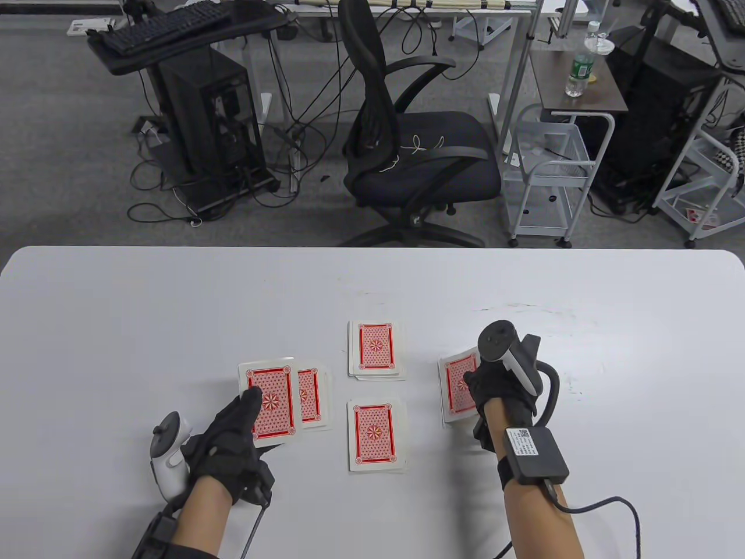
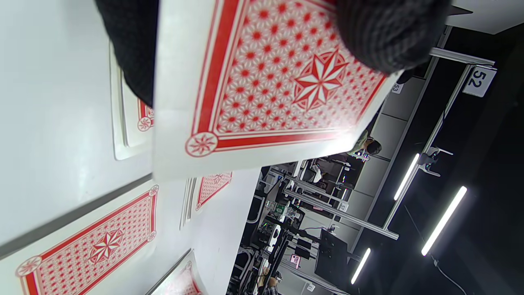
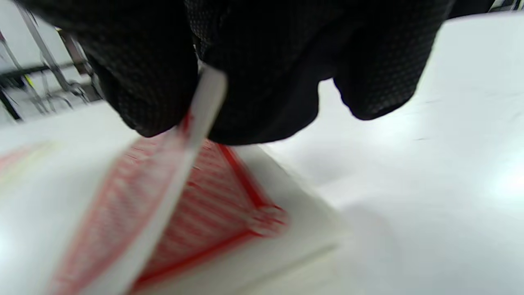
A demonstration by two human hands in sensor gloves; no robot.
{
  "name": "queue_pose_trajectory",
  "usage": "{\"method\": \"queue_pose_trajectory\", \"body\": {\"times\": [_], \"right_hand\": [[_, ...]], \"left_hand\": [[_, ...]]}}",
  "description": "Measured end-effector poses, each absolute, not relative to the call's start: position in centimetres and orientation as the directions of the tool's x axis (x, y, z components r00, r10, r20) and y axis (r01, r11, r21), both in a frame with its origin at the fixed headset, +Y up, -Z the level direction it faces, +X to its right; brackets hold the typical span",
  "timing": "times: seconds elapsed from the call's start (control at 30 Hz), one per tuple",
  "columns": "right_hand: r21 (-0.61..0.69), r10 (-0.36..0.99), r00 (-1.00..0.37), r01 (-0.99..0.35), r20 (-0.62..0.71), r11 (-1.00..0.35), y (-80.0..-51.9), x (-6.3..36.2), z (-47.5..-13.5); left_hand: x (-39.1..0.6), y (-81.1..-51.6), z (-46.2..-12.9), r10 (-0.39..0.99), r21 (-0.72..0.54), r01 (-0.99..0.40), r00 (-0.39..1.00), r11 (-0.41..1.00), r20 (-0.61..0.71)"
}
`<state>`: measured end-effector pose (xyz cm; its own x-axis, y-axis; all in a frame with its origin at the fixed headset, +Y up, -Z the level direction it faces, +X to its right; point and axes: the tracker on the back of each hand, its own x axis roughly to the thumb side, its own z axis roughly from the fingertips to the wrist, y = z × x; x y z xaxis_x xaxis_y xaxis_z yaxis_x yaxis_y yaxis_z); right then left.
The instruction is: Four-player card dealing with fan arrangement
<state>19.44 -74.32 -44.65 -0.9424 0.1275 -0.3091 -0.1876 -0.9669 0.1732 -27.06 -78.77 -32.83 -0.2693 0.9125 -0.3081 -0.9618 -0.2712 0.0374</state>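
Red-backed cards lie in four piles on the white table (image 1: pixel 145 303). My left hand (image 1: pixel 244 416) grips the remaining deck (image 1: pixel 269 404), thumb on its top card (image 2: pixel 286 78); the left pile (image 1: pixel 311 399) lies partly under it. A far pile (image 1: pixel 377 349) and a near pile (image 1: pixel 376 435) sit in the middle. My right hand (image 1: pixel 483 384) hovers over the right pile (image 1: pixel 457 391) and pinches one card (image 3: pixel 192 135) by its edge between thumb and fingers, just above that pile (image 3: pixel 221 205).
A black office chair (image 1: pixel 407 145) stands behind the table's far edge. A white cart (image 1: pixel 547 174) and computer towers are further back. A cable (image 1: pixel 611 506) trails from my right wrist across the near right of the table.
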Motion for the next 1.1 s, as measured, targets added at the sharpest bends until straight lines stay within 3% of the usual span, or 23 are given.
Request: {"method": "queue_pose_trajectory", "body": {"times": [0.1, 0.3, 0.43, 0.53, 0.63, 0.73, 0.87, 1.1], "right_hand": [[0.229, -0.049, -0.953, -0.022, -0.3, -0.973, -75.7, 18.6, -44.8], [0.154, -0.091, -0.957, 0.049, -0.274, -0.987, -73.7, 17.4, -43.7], [0.077, 0.089, -0.98, -0.104, -0.178, -0.992, -70.5, 15.2, -42.1], [0.042, 0.311, -0.948, -0.314, -0.062, -0.948, -68.6, 12.3, -40.5], [0.092, 0.57, -0.82, -0.565, 0.048, -0.82, -68.3, 8.7, -38.8], [0.196, 0.741, -0.657, -0.715, 0.14, -0.671, -69.6, 5.2, -37.8], [0.274, 0.849, -0.502, -0.803, 0.164, -0.529, -72.0, 1.4, -37.2], [0.222, 0.854, -0.499, -0.825, 0.144, -0.52, -72.8, 0.5, -36.9]], "left_hand": [[-27.1, -78.8, -32.8, 0.911, 0.042, -0.961, -0.272, -0.273, -0.31], [-26.9, -78.8, -32.8, 0.918, 0.037, -0.97, -0.241, -0.242, -0.315], [-26.0, -78.7, -32.8, 0.919, 0.016, -0.969, -0.238, -0.246, -0.314], [-25.6, -78.5, -32.7, 0.924, 0.0, -0.97, -0.233, -0.245, -0.305], [-25.1, -78.4, -32.6, 0.924, -0.009, -0.969, -0.233, -0.247, -0.303], [-24.7, -78.3, -32.5, 0.925, -0.02, -0.969, -0.229, -0.246, -0.302], [-24.1, -78.2, -32.4, 0.928, -0.043, -0.968, -0.223, -0.247, -0.3], [-23.5, -78.1, -32.2, 0.938, -0.053, -0.977, -0.182, -0.207, -0.295]]}}
